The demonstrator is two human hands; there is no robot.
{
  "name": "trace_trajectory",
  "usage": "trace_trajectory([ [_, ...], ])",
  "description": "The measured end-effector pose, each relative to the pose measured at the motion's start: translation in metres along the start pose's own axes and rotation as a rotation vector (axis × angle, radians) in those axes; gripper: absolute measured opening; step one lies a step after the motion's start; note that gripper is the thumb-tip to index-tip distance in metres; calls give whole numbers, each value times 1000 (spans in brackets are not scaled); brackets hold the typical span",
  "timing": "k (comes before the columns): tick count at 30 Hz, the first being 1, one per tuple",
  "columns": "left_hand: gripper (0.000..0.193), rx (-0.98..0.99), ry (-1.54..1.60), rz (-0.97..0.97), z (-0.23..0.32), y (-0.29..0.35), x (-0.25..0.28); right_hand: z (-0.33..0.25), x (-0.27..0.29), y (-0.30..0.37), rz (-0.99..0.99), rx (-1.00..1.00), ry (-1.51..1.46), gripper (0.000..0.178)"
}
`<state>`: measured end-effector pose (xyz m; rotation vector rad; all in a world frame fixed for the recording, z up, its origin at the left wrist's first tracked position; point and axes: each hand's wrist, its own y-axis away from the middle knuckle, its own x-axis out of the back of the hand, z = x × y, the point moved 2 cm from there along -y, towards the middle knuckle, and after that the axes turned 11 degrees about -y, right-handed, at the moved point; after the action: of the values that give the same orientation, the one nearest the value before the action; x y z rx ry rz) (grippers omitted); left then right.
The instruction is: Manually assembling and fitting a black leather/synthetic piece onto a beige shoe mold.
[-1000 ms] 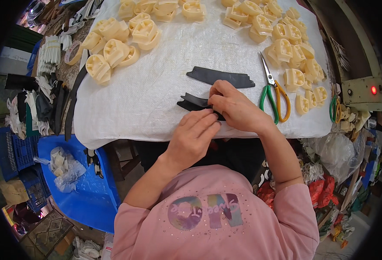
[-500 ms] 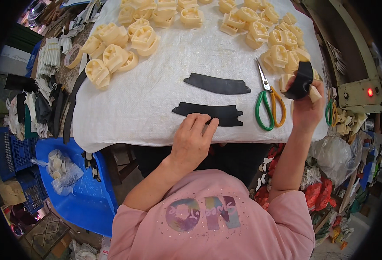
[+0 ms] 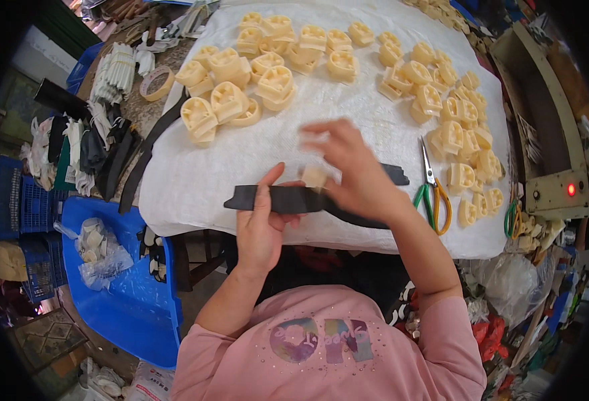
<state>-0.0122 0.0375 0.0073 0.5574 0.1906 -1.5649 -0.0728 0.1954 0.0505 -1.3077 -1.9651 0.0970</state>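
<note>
My left hand (image 3: 259, 224) is closed on a black strip (image 3: 282, 199) with a notched end, its thumb across the front and its fingers behind. Just above the strip's right end is a small cream block (image 3: 314, 177), blurred; which hand supports it I cannot tell. My right hand (image 3: 356, 170) is over the strip's right end, its fingers smeared by motion. Beneath it a second black strip (image 3: 364, 219) lies on the white cloth, mostly covered. The end of a third black strip (image 3: 396, 174) shows past the right wrist.
Scissors (image 3: 432, 190) with green and orange handles lie at the right. Several cream moulded pieces (image 3: 277, 83) stand in groups across the white cloth (image 3: 194, 177). A blue bin (image 3: 117, 301) is below left; a tape roll (image 3: 156, 84) sits far left. A machine with a red light (image 3: 570, 190) stands right.
My left hand has lifted from the flat strip and now holds a black strip upright. My right hand has swung left from beyond the scissors to meet it. The view has shifted.
</note>
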Motion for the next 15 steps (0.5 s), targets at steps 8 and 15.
trace_trajectory([
  [8,45,-17,343,-77,3,-14,40,72,-41,-74,110,-140,218,59],
  [15,44,75,441,-62,8,-14,44,110,-36,-73,473,-318,-441,40],
])
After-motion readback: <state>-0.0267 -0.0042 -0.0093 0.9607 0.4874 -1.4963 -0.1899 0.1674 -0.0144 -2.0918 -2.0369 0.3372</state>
